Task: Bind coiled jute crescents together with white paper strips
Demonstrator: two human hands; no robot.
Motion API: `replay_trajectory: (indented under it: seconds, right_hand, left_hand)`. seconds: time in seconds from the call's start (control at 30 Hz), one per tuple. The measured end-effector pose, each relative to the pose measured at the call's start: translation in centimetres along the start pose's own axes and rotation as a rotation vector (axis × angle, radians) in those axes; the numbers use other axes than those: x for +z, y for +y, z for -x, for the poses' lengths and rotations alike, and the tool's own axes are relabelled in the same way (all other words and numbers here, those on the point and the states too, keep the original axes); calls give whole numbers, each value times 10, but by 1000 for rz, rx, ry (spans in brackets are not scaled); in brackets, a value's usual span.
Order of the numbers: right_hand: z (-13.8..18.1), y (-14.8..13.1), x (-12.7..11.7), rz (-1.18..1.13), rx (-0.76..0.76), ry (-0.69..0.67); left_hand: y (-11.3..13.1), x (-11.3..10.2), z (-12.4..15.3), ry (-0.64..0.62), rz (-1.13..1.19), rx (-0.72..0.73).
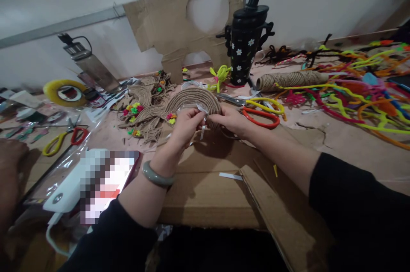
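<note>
Left hand (pixel 187 124): fingers pinched together on a white strip (pixel 202 112) at the lower edge of a jute arch (pixel 192 99). A green bangle (pixel 156 176) sits on that wrist.

Right hand (pixel 232 120): closed around the right end of the same arch. The arch is held between both hands, just above a cardboard sheet (pixel 205 186) lying on the worktop (pixel 336 144).

Adjacent items: red-and-yellow scissors (pixel 262 112) lie just right of the right hand. A heap of similar jute arches (pixel 144 105) with coloured beads lies to the left of the held one. A twine spool (pixel 291 79) lies on its side behind the scissors.

Containers: a black tumbler (pixel 245 50) with white flower print stands upright behind the hands, lid on and spout fitted; contents cannot be seen. A metal bottle (pixel 96 67) stands at far left by the wall, capped; contents likewise not visible.

Far right: a loose spread of pipe cleaners (pixel 352 84) in many colours. Far left: a yellow tape roll (pixel 65 92) and what appears to be a second pair of scissors (pixel 64 137), partly under clear film.
</note>
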State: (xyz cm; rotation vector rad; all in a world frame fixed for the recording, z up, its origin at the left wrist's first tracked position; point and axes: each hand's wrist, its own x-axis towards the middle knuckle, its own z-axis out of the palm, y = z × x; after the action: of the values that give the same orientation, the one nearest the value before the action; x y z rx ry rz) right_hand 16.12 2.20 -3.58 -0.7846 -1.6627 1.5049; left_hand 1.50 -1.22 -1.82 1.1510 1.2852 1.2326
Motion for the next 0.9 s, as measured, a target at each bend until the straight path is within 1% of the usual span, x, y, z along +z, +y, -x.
replay_trajectory:
  seconds: [0.1, 0.17, 0.4, 0.53, 0.67, 0.9]
  right_hand:
    - [-1, 3, -2, 15, -16, 85]
    - [-1, 3, -3, 6, -1, 102]
    - [1, -2, -3, -102, 132, 61]
    - [0, 2, -3, -108, 112, 81]
    - [-2, 8, -4, -89, 90, 72]
    - [-1, 5, -3, -172, 143, 14]
  left_hand:
    - [0, 0, 0, -16, -79, -3]
    - [0, 0, 0, -19, -109, -2]
    - [4, 0, 2, -51, -125, -23]
    - [3, 0, 2, -54, -166, -11]
    - [0, -1, 1, -66, -188, -9]
    - [-1, -3, -1, -55, -190, 10]
